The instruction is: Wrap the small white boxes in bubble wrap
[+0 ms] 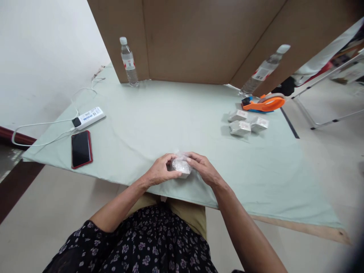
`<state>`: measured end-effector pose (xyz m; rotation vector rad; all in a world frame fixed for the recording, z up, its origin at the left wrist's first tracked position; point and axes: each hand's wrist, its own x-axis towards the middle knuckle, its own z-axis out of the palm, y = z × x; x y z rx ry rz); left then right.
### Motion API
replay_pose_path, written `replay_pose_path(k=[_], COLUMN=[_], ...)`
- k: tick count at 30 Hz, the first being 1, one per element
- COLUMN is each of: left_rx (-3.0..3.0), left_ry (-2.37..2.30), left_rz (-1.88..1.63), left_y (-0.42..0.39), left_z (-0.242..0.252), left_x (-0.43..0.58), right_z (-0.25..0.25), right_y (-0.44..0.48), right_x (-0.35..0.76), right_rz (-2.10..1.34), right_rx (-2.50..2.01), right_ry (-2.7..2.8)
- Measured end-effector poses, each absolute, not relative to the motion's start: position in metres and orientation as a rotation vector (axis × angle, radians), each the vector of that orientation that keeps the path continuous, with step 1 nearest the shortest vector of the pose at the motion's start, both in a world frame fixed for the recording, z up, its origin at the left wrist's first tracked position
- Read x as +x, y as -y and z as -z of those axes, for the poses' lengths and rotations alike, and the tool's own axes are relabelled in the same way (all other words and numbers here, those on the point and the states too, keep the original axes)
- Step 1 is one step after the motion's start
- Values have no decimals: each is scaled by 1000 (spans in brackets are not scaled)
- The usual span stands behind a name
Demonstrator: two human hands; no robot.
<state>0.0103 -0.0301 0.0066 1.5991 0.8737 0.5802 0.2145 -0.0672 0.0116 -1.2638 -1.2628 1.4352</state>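
A small white box (182, 167) with clear, crinkled plastic wrap on it sits at the near edge of the table, between my two hands. My left hand (162, 170) closes on its left side, thumb along the near face and fingers behind. From the right, my right hand (203, 167) grips the wrap and box at the upper right corner. The wrap bunches up at the far side of the box. What is inside the box is hidden.
Three similar wrapped boxes (240, 128) lie to the right, near an orange tape dispenser (267, 104). Water bottles stand at the back left (129, 64) and back right (263, 72), before a cardboard screen (187, 41). A phone (81, 149) and power strip (89, 118) lie left.
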Motion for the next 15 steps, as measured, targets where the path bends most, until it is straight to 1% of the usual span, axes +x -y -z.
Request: replay_pose_path(k=[4, 9, 12, 15], left_rx=[1536, 1472, 1440, 1436], left_ry=[-863, -835, -817, -796], left_rz=[-507, -511, -508, -514], left_y=[26, 24, 24, 24], left_z=[-10, -11, -11, -12], left_x=[10, 9, 8, 7], right_z=[2, 14, 15, 13], right_y=[80, 90, 91, 91], right_x=[217, 210, 207, 206], right_rz=[-1419, -1350, -1245, -1244], right_rx=[-1189, -1193, -1223, -1235], right_ry=[1161, 1062, 1077, 1175])
